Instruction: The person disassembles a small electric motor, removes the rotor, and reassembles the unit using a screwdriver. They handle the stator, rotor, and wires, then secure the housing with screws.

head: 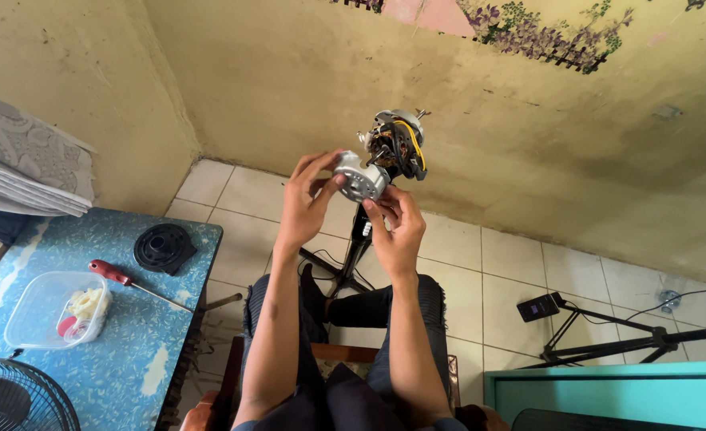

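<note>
Bare fan motor (391,148) — copper windings, yellow wires exposed — silver housing (360,175) alongside.

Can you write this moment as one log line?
left hand: holds silver motor cover | right hand: under cover | fan motor: exposed | screwdriver: on blue table

Scene is lit by soft, even daylight; no hard shadows are cast. Brightest light is seen at the far left edge, near the patterned curtain (25,160). Only faint shadow is thrown under the forearms onto the tiled floor (465,271). The stained yellow wall (529,144) is rendered evenly, without glare. A mild sheen is picked up on the silver motor housing (359,177) and on the clear plastic container (49,310). Strong wide-angle distortion is noted: wall and floor lines are bent toward the corners. Focus is kept sharp throughout; slight softness is seen at the fan grille (13,399) in the lower left corner. No motion blur is seen on the hands.
</note>
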